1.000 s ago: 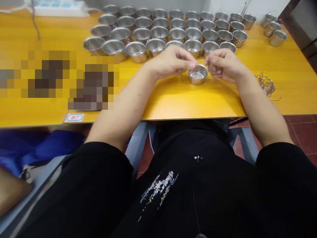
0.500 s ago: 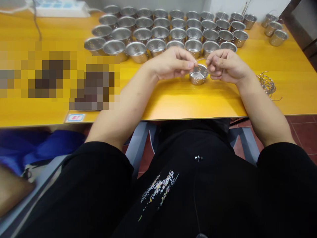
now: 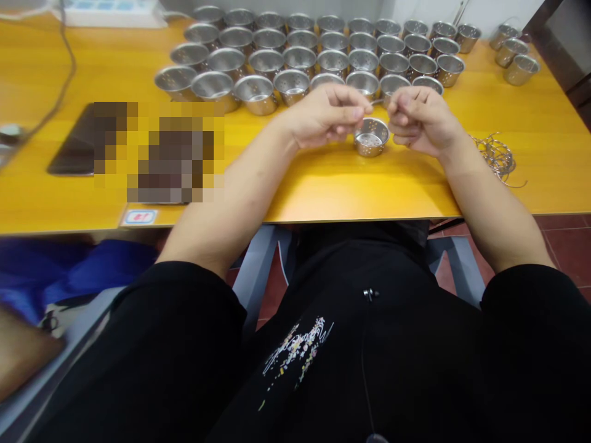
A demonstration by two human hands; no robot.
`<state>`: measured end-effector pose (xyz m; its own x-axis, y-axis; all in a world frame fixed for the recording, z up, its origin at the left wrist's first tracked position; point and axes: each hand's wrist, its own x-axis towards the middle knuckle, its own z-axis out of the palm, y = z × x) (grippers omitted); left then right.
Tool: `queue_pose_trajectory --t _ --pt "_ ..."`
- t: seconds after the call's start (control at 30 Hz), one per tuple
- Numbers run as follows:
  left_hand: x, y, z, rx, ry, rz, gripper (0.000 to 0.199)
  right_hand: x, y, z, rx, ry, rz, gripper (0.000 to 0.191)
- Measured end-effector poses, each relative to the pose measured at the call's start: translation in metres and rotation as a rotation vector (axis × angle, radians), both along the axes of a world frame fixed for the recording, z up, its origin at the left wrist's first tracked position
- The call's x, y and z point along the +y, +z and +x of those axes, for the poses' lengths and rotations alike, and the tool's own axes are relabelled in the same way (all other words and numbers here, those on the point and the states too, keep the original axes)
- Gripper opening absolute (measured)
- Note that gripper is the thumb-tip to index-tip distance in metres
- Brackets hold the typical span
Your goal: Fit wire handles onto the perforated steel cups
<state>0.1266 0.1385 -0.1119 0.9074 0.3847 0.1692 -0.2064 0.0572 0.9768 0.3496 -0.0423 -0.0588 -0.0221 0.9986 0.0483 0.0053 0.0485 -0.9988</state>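
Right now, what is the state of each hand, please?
Left hand: pinched closed, apparently holding a thin wire.
Right hand: closed, apparently holding the same wire.

A white power strip (image 3: 115, 15) and a dark phone (image 3: 74, 147) lie on the yellow table (image 3: 346, 194).

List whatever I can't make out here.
All in the head view:
- What the left hand and right hand pinch: too thin and blurred.
- Near cup: left rim covered by left-hand fingers.
- Wire tangle: strands too fine to count.
- Label: red mark too blurred to read.
- Dark slab: right part pixelated.
- Power strip: cut off by the top edge.
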Motion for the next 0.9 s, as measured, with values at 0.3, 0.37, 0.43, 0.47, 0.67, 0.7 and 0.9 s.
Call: queue_pose_trajectory --t 0.3,0.37,0.43,0.47,0.67,0.7,0.9 --pt "0.0 0.006 -0.003 0.03 0.192 0.271 0.093 0.01 -0.005 0.015 -0.075 -0.083 0.033 0.041" --pt "0.001 -0.002 -0.002 0.088 0.173 0.312 0.104 0.009 -0.004 0.015 -0.084 -0.054 -0.01 0.043" --pt "0.001 -0.006 0.0 0.127 0.154 0.356 0.103 0.007 -0.001 0.014 -0.094 -0.035 -0.037 0.048" --pt "0.0 -0.007 0.0 0.139 0.146 0.372 0.1 0.006 0.0 0.013 -0.102 -0.032 -0.047 0.051" --pt "-0.004 -0.004 0.0 0.172 0.101 0.391 0.093 0.011 -0.007 0.011 -0.072 -0.079 -0.137 0.05" --pt "-0.004 -0.005 0.001 0.158 0.091 0.388 0.092 0.012 -0.009 0.011 -0.063 -0.084 -0.135 0.048" --pt "-0.003 -0.012 0.004 0.128 0.067 0.316 0.09 0.016 -0.015 0.011 -0.013 -0.041 -0.09 0.045"
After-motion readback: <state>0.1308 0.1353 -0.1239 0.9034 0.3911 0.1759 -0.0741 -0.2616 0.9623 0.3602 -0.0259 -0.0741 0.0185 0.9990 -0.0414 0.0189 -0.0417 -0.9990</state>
